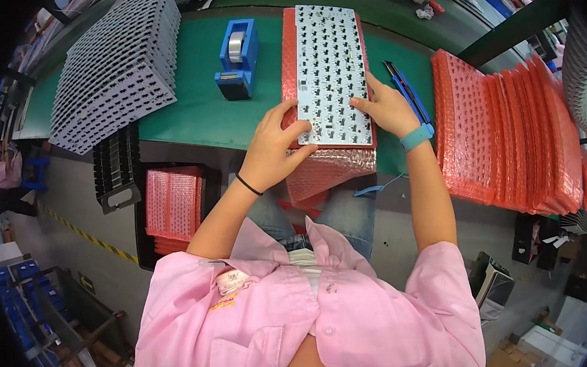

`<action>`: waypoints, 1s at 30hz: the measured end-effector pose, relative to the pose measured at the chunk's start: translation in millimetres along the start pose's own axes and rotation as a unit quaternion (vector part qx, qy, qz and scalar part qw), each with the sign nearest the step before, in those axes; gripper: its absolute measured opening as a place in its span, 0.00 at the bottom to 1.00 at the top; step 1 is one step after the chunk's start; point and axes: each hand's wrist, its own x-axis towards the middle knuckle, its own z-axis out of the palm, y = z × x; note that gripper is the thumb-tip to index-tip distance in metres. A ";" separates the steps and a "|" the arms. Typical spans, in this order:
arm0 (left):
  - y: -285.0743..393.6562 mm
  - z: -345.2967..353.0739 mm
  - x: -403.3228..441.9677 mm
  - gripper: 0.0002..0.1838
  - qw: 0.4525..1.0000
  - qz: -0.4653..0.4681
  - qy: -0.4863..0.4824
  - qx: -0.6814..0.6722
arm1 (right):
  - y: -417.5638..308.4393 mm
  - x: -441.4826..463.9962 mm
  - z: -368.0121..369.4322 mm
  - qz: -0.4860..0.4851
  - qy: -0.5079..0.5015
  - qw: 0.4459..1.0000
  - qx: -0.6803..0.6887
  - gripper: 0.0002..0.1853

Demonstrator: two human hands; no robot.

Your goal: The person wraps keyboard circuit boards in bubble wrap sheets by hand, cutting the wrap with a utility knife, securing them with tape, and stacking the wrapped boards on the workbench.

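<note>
A white keyboard circuit board (331, 69) with rows of small black parts lies lengthwise in front of me, over red bubble wrap (289, 55). The wrap's loose end hangs past the table's front edge. At the board's near left corner, my left hand (276, 141) grips the edge, its thumb by the corner. My right hand (387, 109) holds the right edge, thumb on the top face and fingers along the side. A blue utility knife (409, 92) lies just beyond my right hand.
Left on the green table (200, 59) are a tall stack of bare boards (120, 66) and a blue tape dispenser (238, 58). Red bubble-wrapped boards (511, 135) stand in a row at right. Below left, a black bin (145, 241) holds more wrapped boards.
</note>
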 end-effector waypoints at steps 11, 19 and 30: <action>-4.5 6.1 -1.4 0.23 0.994 0.074 0.019 0.076 | -11.7 -70.2 28.3 -0.199 0.164 0.964 -0.064 0.37; -8.2 6.9 8.5 0.23 0.995 0.066 0.019 0.068 | -12.7 -65.9 43.0 -0.208 0.193 0.956 -0.080 0.35; -28.0 6.7 27.0 0.22 0.995 0.070 0.016 0.067 | -14.2 -47.5 51.5 -0.206 0.240 0.942 -0.109 0.34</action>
